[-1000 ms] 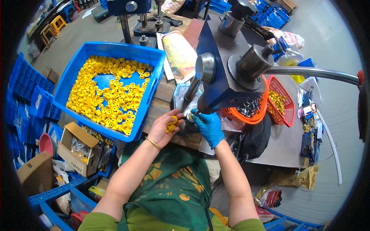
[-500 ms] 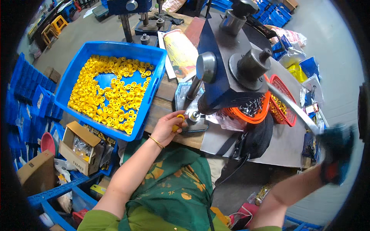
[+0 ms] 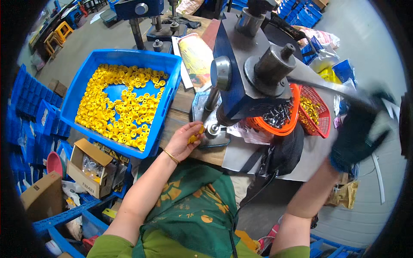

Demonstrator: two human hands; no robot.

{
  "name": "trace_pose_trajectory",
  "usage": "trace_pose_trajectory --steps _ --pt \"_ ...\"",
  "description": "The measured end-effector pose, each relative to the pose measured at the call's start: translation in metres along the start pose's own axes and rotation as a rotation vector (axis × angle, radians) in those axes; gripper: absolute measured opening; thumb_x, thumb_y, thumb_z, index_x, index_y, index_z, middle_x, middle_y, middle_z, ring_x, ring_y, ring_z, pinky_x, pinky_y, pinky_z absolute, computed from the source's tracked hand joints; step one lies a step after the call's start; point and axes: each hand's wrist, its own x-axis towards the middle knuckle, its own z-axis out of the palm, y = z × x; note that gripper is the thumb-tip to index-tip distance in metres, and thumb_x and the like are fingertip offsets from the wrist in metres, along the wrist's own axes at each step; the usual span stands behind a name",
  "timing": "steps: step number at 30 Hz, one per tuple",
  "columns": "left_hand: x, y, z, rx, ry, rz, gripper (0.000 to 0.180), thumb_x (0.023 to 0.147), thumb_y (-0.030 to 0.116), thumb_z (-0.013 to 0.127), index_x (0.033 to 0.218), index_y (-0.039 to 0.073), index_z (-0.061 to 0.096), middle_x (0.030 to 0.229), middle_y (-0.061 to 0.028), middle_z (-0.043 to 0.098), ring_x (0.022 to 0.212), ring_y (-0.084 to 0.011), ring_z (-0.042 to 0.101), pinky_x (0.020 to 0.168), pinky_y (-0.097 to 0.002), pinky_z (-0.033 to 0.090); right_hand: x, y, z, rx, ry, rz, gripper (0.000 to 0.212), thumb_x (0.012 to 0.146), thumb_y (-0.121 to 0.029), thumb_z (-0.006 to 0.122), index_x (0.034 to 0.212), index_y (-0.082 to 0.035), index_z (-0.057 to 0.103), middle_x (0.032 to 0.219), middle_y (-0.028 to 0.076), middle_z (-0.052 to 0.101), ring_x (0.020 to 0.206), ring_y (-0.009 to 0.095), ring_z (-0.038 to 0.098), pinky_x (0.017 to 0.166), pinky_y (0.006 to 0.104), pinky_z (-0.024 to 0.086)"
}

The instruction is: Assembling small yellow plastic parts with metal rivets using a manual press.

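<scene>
My left hand (image 3: pixel 186 141) is closed on small yellow plastic caps (image 3: pixel 193 138), held by the fingertips beside the metal die (image 3: pixel 213 128) under the bench press (image 3: pixel 254 64). My right hand (image 3: pixel 359 131), in a dark glove, is at the outer end of the press's metal lever (image 3: pixel 322 84). Its thumb stands apart, but motion smears the fingers, so their grip is unclear. On the left, a blue tray (image 3: pixel 165 112) holds many more yellow caps (image 3: pixel 124 109).
Right of the press stand an orange basket (image 3: pixel 282 130) of metal parts and a red basket (image 3: pixel 326 118) of yellowish pieces. A black bag (image 3: pixel 286 157) hangs at the table edge. Behind the tray is a second press (image 3: pixel 140 9). An open cardboard box (image 3: pixel 88 176) sits lower left.
The lever has swung upward in view, and my right hand has moved up and inward with it. My left hand has shifted only slightly, still with the yellow caps.
</scene>
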Motion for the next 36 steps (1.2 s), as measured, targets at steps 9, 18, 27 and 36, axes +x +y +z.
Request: trace_pose_trajectory --steps 9,18,27,36 --pt "0.005 0.004 -0.005 0.435 0.048 0.143 0.026 0.076 0.008 0.065 0.101 0.005 0.057 0.081 0.0004 0.054 0.067 -0.0047 0.050 0.053 -0.0166 0.038 -0.133 0.256 -0.065 -1.287 -0.395 0.470 0.029 0.079 -0.012 0.057 0.105 -0.002 0.050 0.092 0.022 0.055 0.082 0.040 0.052 0.071 0.0422 0.043" --pt "0.027 -0.010 0.018 1.286 0.020 0.887 0.027 0.063 0.012 0.074 0.074 -0.002 0.053 0.070 -0.0123 0.051 0.059 -0.0217 0.050 0.055 -0.0288 0.042 -0.108 0.221 -0.050 -1.175 -0.109 0.344 0.031 0.076 -0.013 0.060 0.101 -0.001 0.048 0.087 0.018 0.059 0.079 0.032 0.059 0.066 0.0349 0.046" --pt "0.022 -0.008 0.006 1.042 0.084 0.688 0.022 0.070 0.009 0.071 0.087 0.001 0.059 0.082 -0.0039 0.058 0.074 -0.0111 0.054 0.067 -0.0249 0.044 -0.101 0.223 -0.060 -1.584 -0.468 0.330 0.032 0.064 -0.019 0.070 0.085 0.000 0.054 0.072 0.017 0.057 0.063 0.036 0.054 0.059 0.0422 0.043" --pt "0.009 -0.008 0.000 1.007 0.157 0.619 0.028 0.071 0.009 0.070 0.096 0.002 0.060 0.084 -0.0022 0.059 0.075 -0.0081 0.054 0.069 -0.0218 0.044 -0.083 0.240 -0.047 -1.201 -0.405 0.431 0.034 0.065 -0.022 0.071 0.094 -0.007 0.062 0.085 0.014 0.062 0.079 0.033 0.058 0.068 0.0373 0.047"
